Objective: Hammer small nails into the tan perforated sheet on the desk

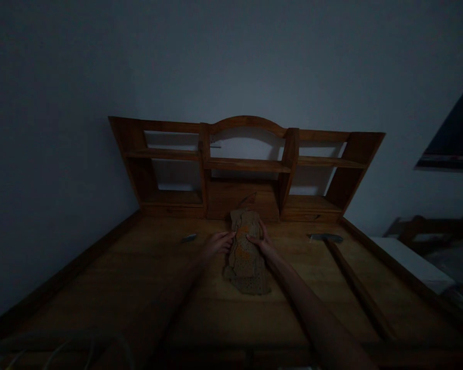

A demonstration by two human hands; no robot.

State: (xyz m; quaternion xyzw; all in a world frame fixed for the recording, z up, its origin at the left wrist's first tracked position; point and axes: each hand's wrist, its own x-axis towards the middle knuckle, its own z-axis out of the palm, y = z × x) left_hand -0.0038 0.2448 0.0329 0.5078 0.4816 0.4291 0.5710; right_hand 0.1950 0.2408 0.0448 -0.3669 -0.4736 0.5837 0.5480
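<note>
Near the middle of the wooden desk (170, 298) is a brown, rough-looking piece (244, 262) dotted with small holes, with orange patches and ragged edges. It looks layered or folded, and its exact kind is too dim to tell. My left hand (220, 241) pinches its left edge between thumb and fingers. On the right edge, my right hand (263, 241) grips it with the thumb on top and the fingers mostly hidden behind. The piece's upper end is raised in front of the shelf, while its lower end reaches down toward the desktop.
A wooden shelf unit (247, 165) stands along the desk's back edge against the wall. A long-handled hammer (355, 282) lies on the right. To the left is a small greyish object (189, 238). Beyond the right edge stands a white surface (412, 262). The room is dim.
</note>
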